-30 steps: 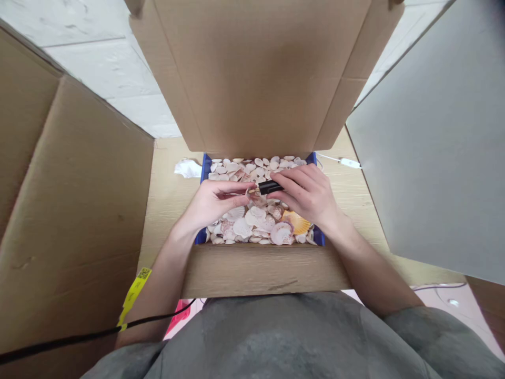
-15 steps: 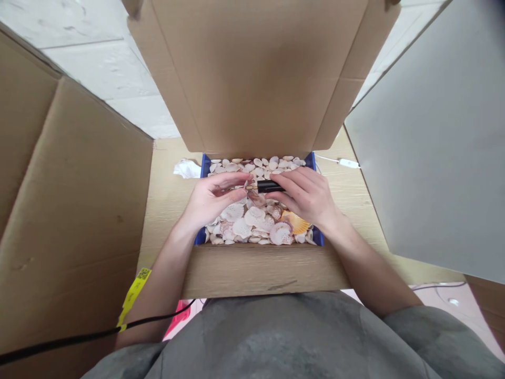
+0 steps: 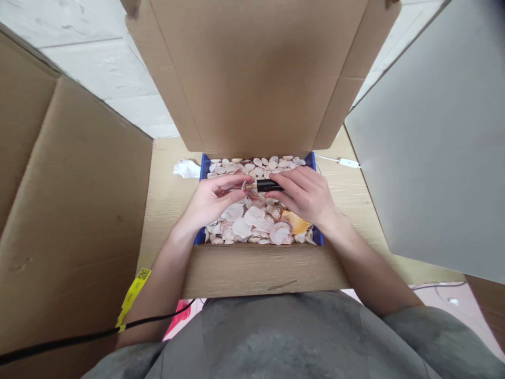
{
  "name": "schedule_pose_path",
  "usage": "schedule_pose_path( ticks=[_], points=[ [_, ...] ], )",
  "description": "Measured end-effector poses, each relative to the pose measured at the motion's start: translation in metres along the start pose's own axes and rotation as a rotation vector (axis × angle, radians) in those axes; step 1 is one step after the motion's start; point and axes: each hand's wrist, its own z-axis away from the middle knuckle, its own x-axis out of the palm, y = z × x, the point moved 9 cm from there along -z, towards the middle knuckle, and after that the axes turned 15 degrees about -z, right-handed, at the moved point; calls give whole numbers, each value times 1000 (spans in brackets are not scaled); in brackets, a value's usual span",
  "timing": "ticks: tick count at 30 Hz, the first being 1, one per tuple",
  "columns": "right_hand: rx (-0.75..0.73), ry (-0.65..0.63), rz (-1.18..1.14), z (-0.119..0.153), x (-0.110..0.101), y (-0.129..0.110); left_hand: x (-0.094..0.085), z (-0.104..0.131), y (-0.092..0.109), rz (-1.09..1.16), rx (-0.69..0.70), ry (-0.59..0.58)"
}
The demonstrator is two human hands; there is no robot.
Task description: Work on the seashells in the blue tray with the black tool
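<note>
– Two hands, left hand (image 3: 207, 202) and right hand (image 3: 305, 192), both over the middle of the blue tray (image 3: 205, 164). What's each one doing?

– Left one's got a small shell (image 3: 244, 186) pinched between thumb and fingertips. It's turned edge-on, probably so its face meets the tool while the fingers are off to the sides. Right one is curled around a black pen-like tool (image 3: 268, 185), fingers along the barrel, I'd guess for steering it straight.

– Is the tip actually touching?

– The thin brassy tip (image 3: 252, 186) points at the shell, but it's too small to tell whether it touches or goes through.

– Why over the tray and not the bench (image 3: 165, 195)?

– My guess: anything dropped just lands on the pile of shells (image 3: 252, 216) filling the tray. Big orange shell (image 3: 296, 222) lies in there too, near right corner of the tray.

– And further out?

– Crumpled white thing (image 3: 186, 168) just left of the tray, no idea what it is, maybe parked out of the way. White cord switch (image 3: 349, 163) right of the tray, handy to reach I'd say. Cardboard flap (image 3: 256, 79) stands behind the tray, maybe as a screen.
</note>
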Motion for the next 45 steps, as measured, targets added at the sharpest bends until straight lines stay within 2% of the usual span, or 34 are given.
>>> schedule_pose_path(
  ticks=[6, 9, 13, 29, 35, 40, 45],
  points=[
    [47, 54, 28, 1, -4, 6, -10, -3, -5, 148, -9, 120],
    [67, 50, 25, 2, -3, 9, -13, -3, -7, 229, -1, 140],
    [86, 45, 1, 3, -2, 11, -14, -3, -8, 219, -4, 143],
    [178, 45, -34, 10, 0, 24, -9, 0, -6, 192, -44, 82],
    [150, 102, -16, 9, -6, 22, -7, 0, -4, 177, -47, 63],
    [161, 103, -33, 8, -7, 22, -6, 1, -6, 170, -46, 44],
    [90, 167, -18, 7, -14, 14, -4, 1, -6, 158, -40, 1]
  ],
)
